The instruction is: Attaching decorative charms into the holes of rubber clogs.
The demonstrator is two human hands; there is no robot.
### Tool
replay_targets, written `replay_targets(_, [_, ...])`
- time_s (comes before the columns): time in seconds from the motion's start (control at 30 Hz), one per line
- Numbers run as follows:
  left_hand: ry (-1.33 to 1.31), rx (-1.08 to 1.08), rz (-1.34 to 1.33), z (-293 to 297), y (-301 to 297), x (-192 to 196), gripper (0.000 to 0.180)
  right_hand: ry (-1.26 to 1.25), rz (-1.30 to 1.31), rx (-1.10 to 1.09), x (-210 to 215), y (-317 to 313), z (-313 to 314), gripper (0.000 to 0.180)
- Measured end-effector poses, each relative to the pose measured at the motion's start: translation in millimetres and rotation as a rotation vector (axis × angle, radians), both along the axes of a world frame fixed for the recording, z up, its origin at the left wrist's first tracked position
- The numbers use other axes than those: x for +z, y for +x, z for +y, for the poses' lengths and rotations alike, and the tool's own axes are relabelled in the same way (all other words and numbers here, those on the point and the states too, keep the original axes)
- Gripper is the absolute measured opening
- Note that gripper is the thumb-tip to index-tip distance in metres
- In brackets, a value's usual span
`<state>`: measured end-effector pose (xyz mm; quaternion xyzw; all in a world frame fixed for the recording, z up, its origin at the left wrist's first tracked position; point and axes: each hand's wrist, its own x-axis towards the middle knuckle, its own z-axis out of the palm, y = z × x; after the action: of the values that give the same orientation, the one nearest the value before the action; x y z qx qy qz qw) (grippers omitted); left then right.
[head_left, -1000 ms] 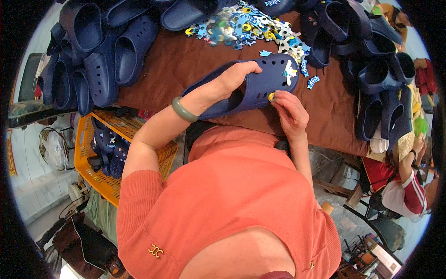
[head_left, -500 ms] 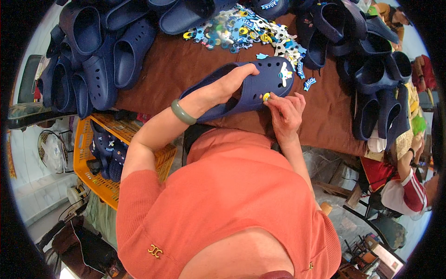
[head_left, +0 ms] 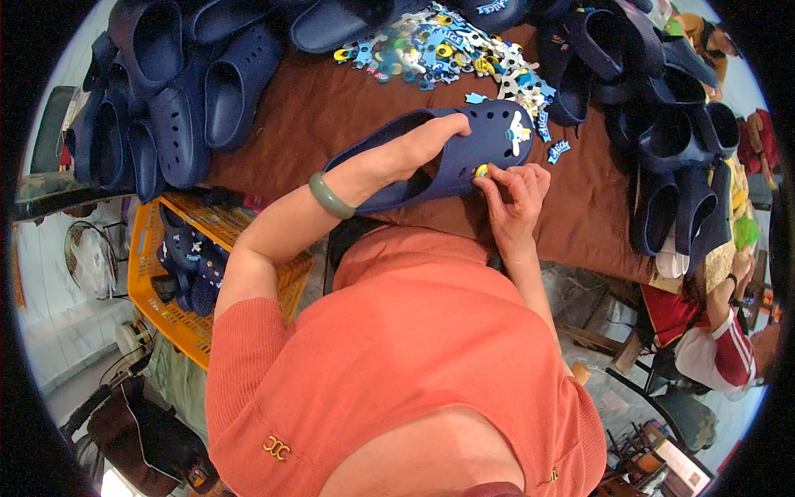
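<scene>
Piled smooth navy foam clogs (head_left: 178, 91) sit left on the brown cloth table (head_left: 331, 112). The left hand (head_left: 414, 149) wraps around a perforated navy clog (head_left: 464, 157) held above it; right hand (head_left: 513, 195) fingertips pinch a small yellow charm (head_left: 481, 171) against its toe

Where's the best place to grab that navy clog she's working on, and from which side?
Grip the navy clog by its open heel end, coming from the left, probably as the left hand does. The toe top carries charms, and the right hand works there.
</scene>
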<state>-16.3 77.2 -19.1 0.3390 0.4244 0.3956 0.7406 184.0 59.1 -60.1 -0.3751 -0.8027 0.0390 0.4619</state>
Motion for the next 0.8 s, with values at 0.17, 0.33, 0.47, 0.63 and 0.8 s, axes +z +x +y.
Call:
replay_targets(0.17, [-0.025, -0.051, 0.026, 0.1, 1.4, -8.0, 0.031, -0.103, -0.048, 0.091, 33.6, 5.8, 4.5, 0.028])
replay_targets(0.33, [0.051, -0.110, 0.110, 2.3, 3.2, -20.0, 0.029, -0.078, -0.142, 0.245, 94.3, -23.0, 68.9, 0.015])
replay_targets(0.47, [0.138, -0.094, 0.166, 2.7, 1.6, -23.3, 0.028, -0.019, -0.822, 0.547, 78.3, -77.9, 156.7, 0.018])
replay_targets(0.63, [0.060, -0.118, 0.093, 3.7, 5.4, -18.2, 0.025, 0.077, -0.865, 0.599, 16.8, -122.9, 182.0, 0.023])
replay_targets(0.8, [0.129, -0.124, 0.165, 3.5, 2.4, -17.7, 0.025, 0.091, -0.901, 0.529, 5.9, -123.6, 172.0, 0.022])
